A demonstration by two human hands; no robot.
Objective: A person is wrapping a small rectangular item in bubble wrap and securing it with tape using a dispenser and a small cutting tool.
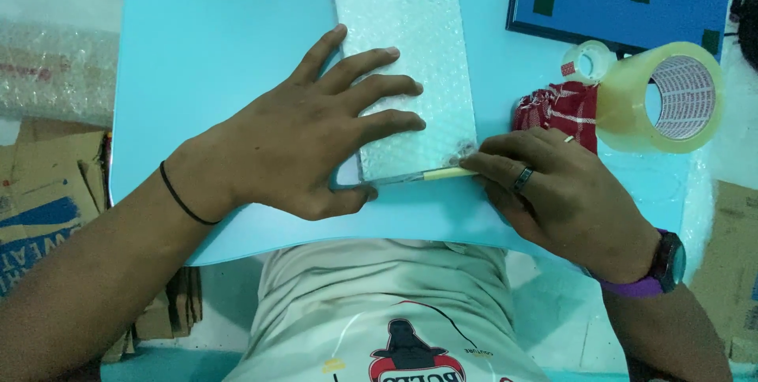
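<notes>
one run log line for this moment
left hand: flat on bubble wrap | right hand: cutter at wrap's near edge | tape roll: right, untouched

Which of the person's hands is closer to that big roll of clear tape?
Right. The right hand lies just left of and below the big tape roll, not touching it. The left hand presses flat on the bubble wrap strip, farther left.

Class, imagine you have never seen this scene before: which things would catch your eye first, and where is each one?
At the centre, the left hand lies flat with fingers spread on a long strip of bubble wrap on the light blue table. Beside it, the right hand pinches a thin yellowish blade at the strip's near edge. At the right stands a big roll of clear tape, with a smaller roll behind it.
</notes>
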